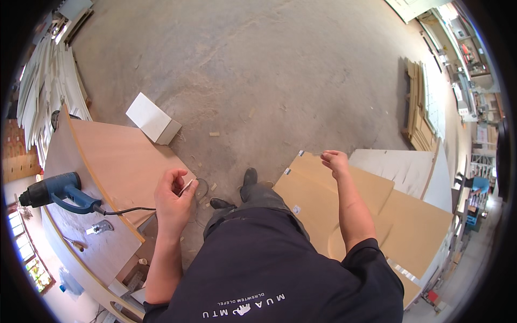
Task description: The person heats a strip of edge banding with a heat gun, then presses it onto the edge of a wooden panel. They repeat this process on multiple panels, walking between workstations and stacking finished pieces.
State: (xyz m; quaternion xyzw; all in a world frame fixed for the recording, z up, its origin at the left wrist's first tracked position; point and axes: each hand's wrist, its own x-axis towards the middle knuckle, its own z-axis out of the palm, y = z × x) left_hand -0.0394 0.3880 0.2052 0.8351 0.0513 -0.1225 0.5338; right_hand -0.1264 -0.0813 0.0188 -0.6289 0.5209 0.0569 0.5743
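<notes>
My left hand (175, 195) is closed, and a thin flat piece with a pale edge (186, 187) is pinched between its thumb and fingers. What exactly that piece is, I cannot make out. Over the far edge of a tan panel (344, 207), my right hand (335, 163) has its fingertips pressed together; something thin seems to stick out of them, too small to name. Left of my left hand, a blue and black heat gun (62, 192) lies on its side on a workbench (81, 218). Its black cord (132, 210) runs toward my left wrist.
A shiny metal fitting (100, 227) and a wooden-handled tool (74, 244) lie on the bench. Beyond a pinkish-brown board (121, 156) stands a white box (153, 121). Stacked panels (423, 107) lean at the far right, white strips (51, 97) at the far left. Small offcuts (214, 134) dot the floor.
</notes>
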